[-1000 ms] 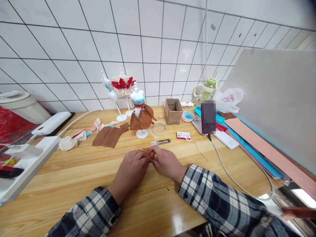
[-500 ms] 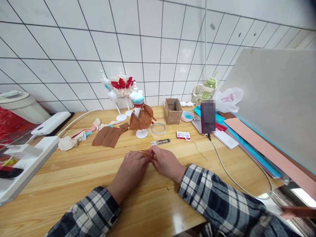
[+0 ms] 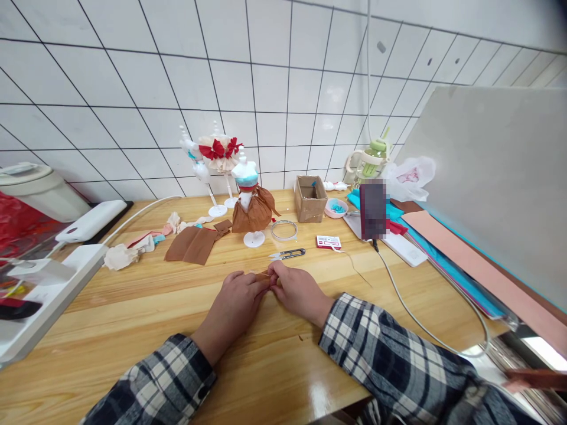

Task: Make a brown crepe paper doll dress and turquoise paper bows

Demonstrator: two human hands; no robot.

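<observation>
Between my hands is a small piece of brown fabric (image 3: 262, 276), mostly covered by fingers, with a thin pale line of thread or needle along its top. My left hand (image 3: 237, 298) has its fingers closed on the fabric's left part. Pinched at the fabric's right end are the fingers of my right hand (image 3: 293, 287). Thread snips (image 3: 287, 254) lie just beyond my hands. Farther back stands a small white dress form (image 3: 245, 173) wearing a blue band and a brown gathered skirt (image 3: 252, 213).
Brown fabric pieces (image 3: 190, 245) and scraps lie left. A metal ring (image 3: 284, 230), cardboard box (image 3: 310, 200), red-and-white packet (image 3: 328, 242) with thread, and phone (image 3: 373, 211) on a cable stand or lie behind and right. A power strip (image 3: 57, 289) borders the left.
My left fingers have shifted slightly on the brown fabric, and the pale line on it shows shorter. My right hand has barely moved.
</observation>
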